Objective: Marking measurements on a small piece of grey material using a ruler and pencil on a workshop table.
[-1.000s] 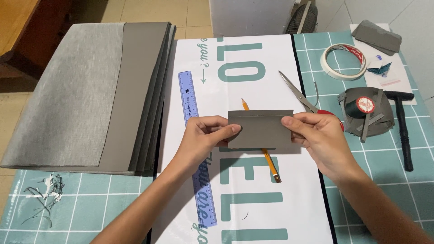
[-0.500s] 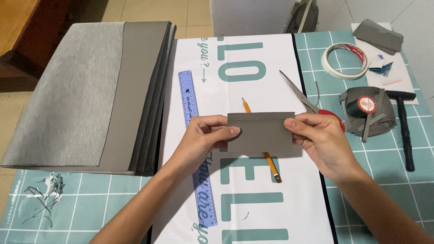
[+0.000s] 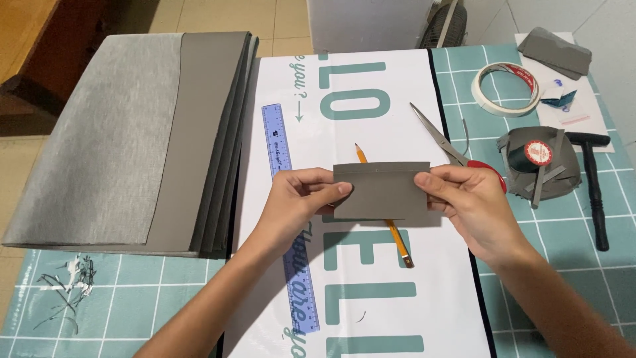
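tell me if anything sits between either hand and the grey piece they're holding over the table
Nothing visible does. The left hand pinches the left edge of the grey piece and the right hand pinches its right edge, both in direct contact. The pencil lies beneath the piece, not between it and the hands.

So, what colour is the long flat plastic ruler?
The long flat plastic ruler is translucent blue-violet, seen in the head view.

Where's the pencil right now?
In the head view the pencil lies on the white banner, mostly hidden under the grey piece held by both hands, between the blue ruler and the scissors.
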